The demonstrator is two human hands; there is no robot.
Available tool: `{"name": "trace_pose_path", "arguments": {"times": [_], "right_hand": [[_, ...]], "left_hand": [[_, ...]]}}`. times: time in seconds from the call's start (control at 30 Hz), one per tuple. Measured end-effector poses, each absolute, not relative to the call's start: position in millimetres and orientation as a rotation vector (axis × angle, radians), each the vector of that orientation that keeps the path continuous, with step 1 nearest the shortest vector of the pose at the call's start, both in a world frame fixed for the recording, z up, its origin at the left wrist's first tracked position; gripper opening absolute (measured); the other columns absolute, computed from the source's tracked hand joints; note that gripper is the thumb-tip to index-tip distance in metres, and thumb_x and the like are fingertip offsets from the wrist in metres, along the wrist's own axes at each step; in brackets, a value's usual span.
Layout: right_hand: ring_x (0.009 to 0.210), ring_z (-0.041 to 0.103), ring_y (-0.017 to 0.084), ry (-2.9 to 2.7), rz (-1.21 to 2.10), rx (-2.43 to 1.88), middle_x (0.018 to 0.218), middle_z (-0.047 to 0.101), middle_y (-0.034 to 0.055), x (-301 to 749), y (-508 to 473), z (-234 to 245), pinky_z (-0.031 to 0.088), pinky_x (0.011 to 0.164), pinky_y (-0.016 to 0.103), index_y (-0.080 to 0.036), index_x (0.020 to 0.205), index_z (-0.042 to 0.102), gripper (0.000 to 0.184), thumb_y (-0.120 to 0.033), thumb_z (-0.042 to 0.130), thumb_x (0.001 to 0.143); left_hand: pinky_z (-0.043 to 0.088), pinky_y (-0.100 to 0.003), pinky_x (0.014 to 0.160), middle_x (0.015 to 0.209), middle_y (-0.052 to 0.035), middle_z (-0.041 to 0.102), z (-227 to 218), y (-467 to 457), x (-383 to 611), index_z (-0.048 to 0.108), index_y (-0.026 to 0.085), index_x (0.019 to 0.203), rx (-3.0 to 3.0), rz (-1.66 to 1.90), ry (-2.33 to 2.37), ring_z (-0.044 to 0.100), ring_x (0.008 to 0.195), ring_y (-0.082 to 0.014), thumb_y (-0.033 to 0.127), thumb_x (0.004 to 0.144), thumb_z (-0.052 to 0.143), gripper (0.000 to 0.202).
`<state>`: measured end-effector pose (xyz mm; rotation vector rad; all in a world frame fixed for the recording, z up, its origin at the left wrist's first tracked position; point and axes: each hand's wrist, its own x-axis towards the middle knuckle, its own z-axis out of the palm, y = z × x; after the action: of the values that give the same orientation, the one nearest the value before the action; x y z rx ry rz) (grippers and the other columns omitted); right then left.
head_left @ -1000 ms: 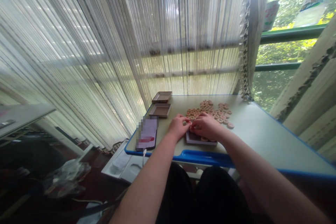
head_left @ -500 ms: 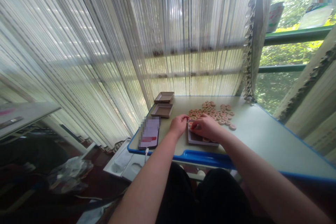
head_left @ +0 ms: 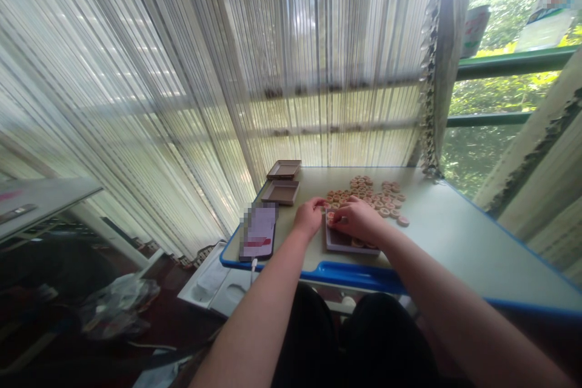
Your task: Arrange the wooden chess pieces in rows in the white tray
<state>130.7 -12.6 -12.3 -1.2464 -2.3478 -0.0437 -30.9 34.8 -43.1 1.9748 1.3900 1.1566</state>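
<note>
A shallow grey tray (head_left: 345,248) stands near the front edge of the table, with a few round wooden game pieces (head_left: 357,242) inside, partly covered by my arm. My right hand (head_left: 359,218) reaches over the tray, its fingertips closed at a round piece (head_left: 331,216) in the far left corner. Just outside that corner is my left hand (head_left: 310,216), its fingers drawn together beside the pile; what they pinch, if anything, is too small to tell. Beyond both hands spreads a loose pile of round wooden pieces (head_left: 361,182), some with marks on top.
Two more shallow trays (head_left: 280,201) sit at the table's far left. A phone (head_left: 259,233) with a white cable lies left of my arm. The light table (head_left: 454,242) has a blue rim. Striped curtains (head_left: 318,42) hang behind, and an open box (head_left: 204,279) is below left.
</note>
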Motion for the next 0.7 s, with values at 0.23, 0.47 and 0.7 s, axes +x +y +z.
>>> {"name": "trace_pose_path", "arguments": {"times": [0.23, 0.47, 0.7], "right_hand": [[0.079, 0.052, 0.018, -2.318, -0.013, -1.233, 0.074, 0.067, 0.0019, 134.4, -8.8, -16.0, 0.037, 0.071, 0.029, -0.024, 0.073, 0.070, 0.018, -0.039, 0.060, 0.075], [0.081, 0.052, 0.019, -2.205, -0.015, -1.278, 0.082, 0.070, 0.0013, 132.3, -10.7, -13.1, 0.040, 0.073, 0.030, -0.026, 0.087, 0.071, 0.017, -0.031, 0.058, 0.077], [0.080, 0.051, 0.020, -2.272, -0.046, -1.241, 0.079, 0.070, 0.0021, 133.2, -7.2, -18.0, 0.040, 0.075, 0.031, -0.025, 0.082, 0.073, 0.015, -0.031, 0.061, 0.075]], "left_hand": [[0.045, -0.031, 0.090, 0.102, -0.0073, 0.067, -39.4, 33.9, -34.0, 0.067, 0.015, 0.096, 1.963, 1.137, 1.559, 0.059, 0.097, -0.0182, -0.003, 0.065, 0.042, 0.044], [0.045, -0.030, 0.090, 0.096, -0.0074, 0.068, -40.3, 33.2, -33.6, 0.069, 0.015, 0.087, 1.995, 1.127, 1.552, 0.060, 0.094, -0.0179, -0.002, 0.064, 0.043, 0.039], [0.046, -0.031, 0.084, 0.087, -0.0072, 0.068, -38.5, 31.7, -31.8, 0.069, 0.014, 0.083, 1.982, 1.144, 1.539, 0.061, 0.086, -0.0176, 0.008, 0.072, 0.048, 0.025]]}}
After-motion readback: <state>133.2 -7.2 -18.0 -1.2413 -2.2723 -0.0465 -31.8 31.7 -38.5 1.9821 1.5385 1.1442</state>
